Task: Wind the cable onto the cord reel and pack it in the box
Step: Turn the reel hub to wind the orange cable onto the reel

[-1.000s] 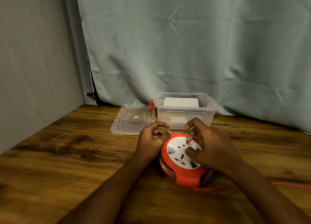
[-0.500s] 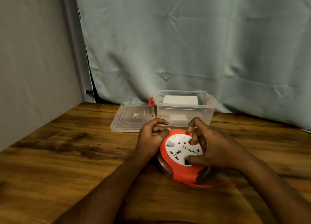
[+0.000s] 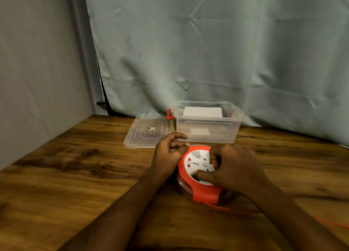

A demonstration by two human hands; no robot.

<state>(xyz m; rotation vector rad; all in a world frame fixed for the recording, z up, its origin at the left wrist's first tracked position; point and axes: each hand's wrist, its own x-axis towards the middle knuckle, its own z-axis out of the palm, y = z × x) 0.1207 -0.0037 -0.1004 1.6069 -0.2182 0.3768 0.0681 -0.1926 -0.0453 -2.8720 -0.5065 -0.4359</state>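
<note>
Wooden table (image 3: pixel 75 175), left hand (image 3: pixel 167 152) curled against cord reel (image 3: pixel 196 175), right hand (image 3: pixel 234 167) fingers gripping its face

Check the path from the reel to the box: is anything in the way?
Nothing visible blocks it. The box stands open just behind the reel, its lid lying off to the left. The cable trails unwound to the right.
</note>
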